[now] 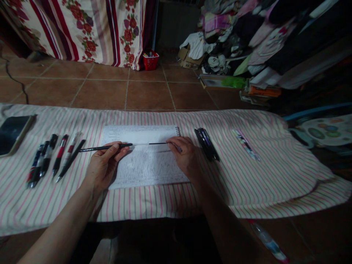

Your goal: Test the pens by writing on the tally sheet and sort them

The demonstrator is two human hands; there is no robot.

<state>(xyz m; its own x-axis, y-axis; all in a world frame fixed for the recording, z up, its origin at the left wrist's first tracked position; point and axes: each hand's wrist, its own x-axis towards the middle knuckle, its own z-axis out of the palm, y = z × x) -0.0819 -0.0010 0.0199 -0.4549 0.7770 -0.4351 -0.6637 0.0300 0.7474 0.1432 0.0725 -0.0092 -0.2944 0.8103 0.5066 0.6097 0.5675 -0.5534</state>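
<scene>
My left hand [104, 163] pinches a black pen barrel [95, 148], held nearly level, its right end pointing at my other hand. In my right hand [184, 154], fingers and thumb close on a thin pen refill [157, 143]. Dark ink fills the part nearest those fingers; its left stretch looks pale and reaches toward the barrel's end. Whether the refill's tip is inside the barrel I cannot tell. Beneath both hands lies a spiral notebook [143, 168] covered in handwriting. Left of it are a black pen [70, 161], a red pen [59, 156] and several others.
Several black pens [206, 145] lie right of the notebook, with patterned pens [246, 145] farther right. A phone [12, 134] rests at the left on the striped cloth [264, 183]. A bottle [268, 240] is below the front edge. A red basket [150, 61] stands on the tiled floor.
</scene>
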